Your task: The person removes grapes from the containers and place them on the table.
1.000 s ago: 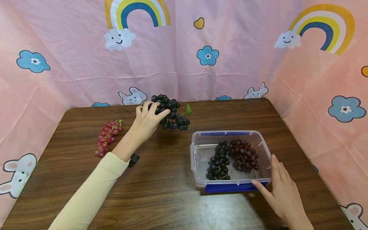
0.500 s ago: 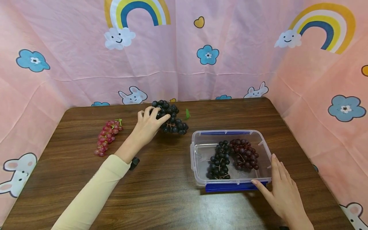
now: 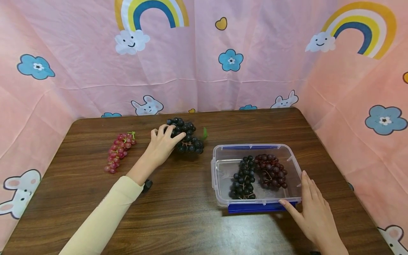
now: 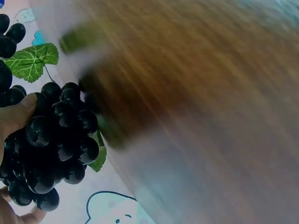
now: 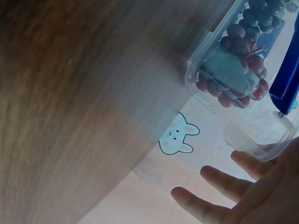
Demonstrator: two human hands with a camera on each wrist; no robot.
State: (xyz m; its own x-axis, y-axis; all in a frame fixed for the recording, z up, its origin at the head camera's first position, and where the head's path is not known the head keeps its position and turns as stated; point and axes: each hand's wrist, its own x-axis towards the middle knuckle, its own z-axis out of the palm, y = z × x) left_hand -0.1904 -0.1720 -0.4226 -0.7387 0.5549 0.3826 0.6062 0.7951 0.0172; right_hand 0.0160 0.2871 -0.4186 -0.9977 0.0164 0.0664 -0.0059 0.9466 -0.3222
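Left hand (image 3: 162, 141) grips the black bunch (image 3: 188, 137), fingers curled round it. Bunch now sits lower than a second ago, at or just above the table (image 3: 178, 212), left of the box (image 3: 218, 177). Reads as set down, not carried over. Right hand (image 3: 313, 212), fingers straight, steadies the box corner, unmoved.

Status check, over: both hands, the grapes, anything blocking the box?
Left hand grips black grape bunch on table. Right hand open, steadying clear box. Two bunches inside; path across looks clear.
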